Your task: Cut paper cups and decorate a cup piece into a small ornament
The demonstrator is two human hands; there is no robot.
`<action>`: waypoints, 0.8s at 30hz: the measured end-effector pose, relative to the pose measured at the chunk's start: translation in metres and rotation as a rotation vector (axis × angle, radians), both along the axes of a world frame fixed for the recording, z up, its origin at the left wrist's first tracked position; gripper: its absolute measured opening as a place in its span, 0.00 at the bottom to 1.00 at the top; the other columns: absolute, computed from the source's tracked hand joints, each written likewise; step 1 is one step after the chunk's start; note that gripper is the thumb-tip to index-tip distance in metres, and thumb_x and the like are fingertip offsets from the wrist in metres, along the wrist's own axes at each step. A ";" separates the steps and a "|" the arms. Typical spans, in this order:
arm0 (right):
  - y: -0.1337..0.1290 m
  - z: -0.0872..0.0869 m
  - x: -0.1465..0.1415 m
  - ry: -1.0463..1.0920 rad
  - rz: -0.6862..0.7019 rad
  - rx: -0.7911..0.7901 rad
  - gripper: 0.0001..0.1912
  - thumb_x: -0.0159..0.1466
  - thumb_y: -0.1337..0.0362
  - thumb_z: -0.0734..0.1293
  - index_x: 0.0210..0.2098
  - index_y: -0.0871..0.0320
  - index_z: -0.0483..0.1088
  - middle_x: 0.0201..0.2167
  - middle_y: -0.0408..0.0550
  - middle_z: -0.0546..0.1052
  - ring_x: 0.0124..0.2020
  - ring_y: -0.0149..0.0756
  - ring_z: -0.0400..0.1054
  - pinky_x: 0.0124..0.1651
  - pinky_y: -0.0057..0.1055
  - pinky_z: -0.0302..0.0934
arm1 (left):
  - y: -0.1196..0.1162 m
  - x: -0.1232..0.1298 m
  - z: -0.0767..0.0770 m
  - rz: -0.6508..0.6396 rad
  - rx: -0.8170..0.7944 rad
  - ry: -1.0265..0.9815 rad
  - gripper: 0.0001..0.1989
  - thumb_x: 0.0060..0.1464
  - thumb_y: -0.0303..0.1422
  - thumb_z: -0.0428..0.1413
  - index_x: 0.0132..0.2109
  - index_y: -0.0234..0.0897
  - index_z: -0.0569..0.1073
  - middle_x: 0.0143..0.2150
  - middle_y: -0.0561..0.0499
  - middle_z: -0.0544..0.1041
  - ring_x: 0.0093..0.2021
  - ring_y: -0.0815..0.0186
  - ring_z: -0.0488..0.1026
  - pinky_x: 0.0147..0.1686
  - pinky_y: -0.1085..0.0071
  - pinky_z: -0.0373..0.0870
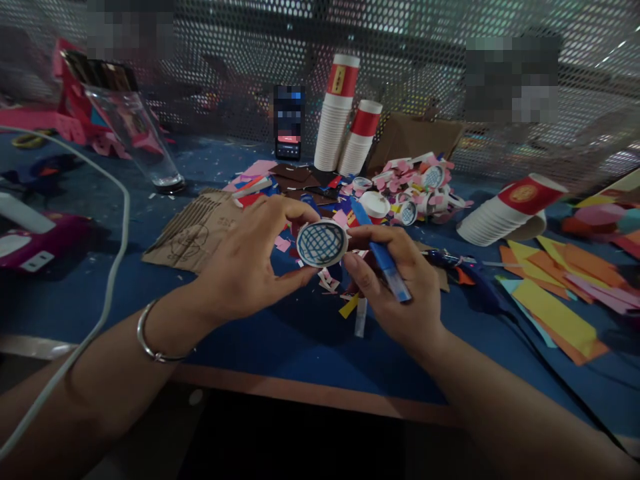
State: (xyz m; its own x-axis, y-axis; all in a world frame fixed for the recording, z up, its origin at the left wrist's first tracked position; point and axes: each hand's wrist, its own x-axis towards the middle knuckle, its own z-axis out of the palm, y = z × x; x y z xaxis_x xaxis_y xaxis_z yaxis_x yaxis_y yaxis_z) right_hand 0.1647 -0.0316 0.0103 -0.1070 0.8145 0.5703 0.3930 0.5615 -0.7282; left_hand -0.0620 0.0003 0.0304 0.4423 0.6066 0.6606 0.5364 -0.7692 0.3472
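My left hand [250, 257] pinches a round white paper cup bottom [323, 244] between thumb and fingers. Blue crosshatch lines cover its face, which is tilted toward me. Against the cup bottom's right edge rest the fingertips of my right hand [400, 287]. That hand also has a blue marker [387, 267] tucked in its fingers, its clear end pointing down toward me. Behind both hands lies a heap of cut paper cup pieces [425, 180], some with the same blue grid. A drawn-on piece of brown cardboard [185, 230] lies beyond my left forearm.
Stacked paper cups [334, 120] stand at the back beside a phone [289, 123]. Another cup stack [510, 208] leans at right, near a blue glue gun [483, 287] and coloured paper strips [555, 313]. A tilted-looking glass [137, 137] and a white cable [123, 220] are at left.
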 end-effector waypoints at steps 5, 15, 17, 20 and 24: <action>0.002 -0.003 -0.003 0.120 0.065 -0.098 0.16 0.68 0.59 0.75 0.53 0.51 0.71 0.44 0.48 0.81 0.26 0.31 0.75 0.23 0.29 0.71 | 0.000 0.002 -0.003 -0.009 -0.024 -0.081 0.19 0.60 0.38 0.64 0.55 0.43 0.69 0.51 0.47 0.79 0.48 0.56 0.77 0.49 0.54 0.78; 0.006 -0.005 -0.005 0.282 0.153 -0.232 0.17 0.67 0.60 0.76 0.52 0.50 0.69 0.40 0.43 0.80 0.18 0.28 0.73 0.15 0.25 0.69 | -0.003 0.012 -0.014 -0.119 -0.164 -0.246 0.23 0.57 0.31 0.67 0.55 0.44 0.67 0.51 0.49 0.75 0.45 0.61 0.76 0.44 0.60 0.79; 0.006 -0.005 -0.005 0.273 0.149 -0.219 0.16 0.67 0.60 0.75 0.51 0.50 0.69 0.39 0.42 0.79 0.17 0.27 0.73 0.14 0.25 0.68 | -0.004 0.013 -0.014 -0.160 -0.230 -0.324 0.28 0.54 0.30 0.69 0.57 0.44 0.66 0.52 0.48 0.73 0.44 0.62 0.75 0.43 0.61 0.80; 0.007 -0.006 -0.005 0.264 0.132 -0.197 0.16 0.67 0.61 0.75 0.51 0.50 0.69 0.38 0.41 0.78 0.16 0.27 0.72 0.14 0.26 0.67 | -0.003 0.012 -0.013 -0.201 -0.389 -0.480 0.35 0.50 0.28 0.70 0.60 0.46 0.61 0.53 0.49 0.70 0.42 0.64 0.76 0.41 0.62 0.80; 0.007 -0.007 -0.004 0.263 0.111 -0.203 0.16 0.66 0.61 0.76 0.51 0.50 0.69 0.38 0.41 0.78 0.16 0.27 0.71 0.14 0.26 0.67 | 0.003 0.008 -0.010 -0.223 -0.698 -0.643 0.38 0.49 0.27 0.70 0.61 0.46 0.59 0.51 0.51 0.74 0.36 0.69 0.75 0.36 0.67 0.78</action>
State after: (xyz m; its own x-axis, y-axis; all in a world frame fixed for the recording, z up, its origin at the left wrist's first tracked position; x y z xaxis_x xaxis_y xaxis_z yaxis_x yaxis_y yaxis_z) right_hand 0.1602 -0.0245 0.0037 -0.0721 0.9057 0.4178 0.1220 0.4237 -0.8975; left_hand -0.0543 0.0034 0.0199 0.2752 0.8992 0.3401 -0.0479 -0.3405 0.9390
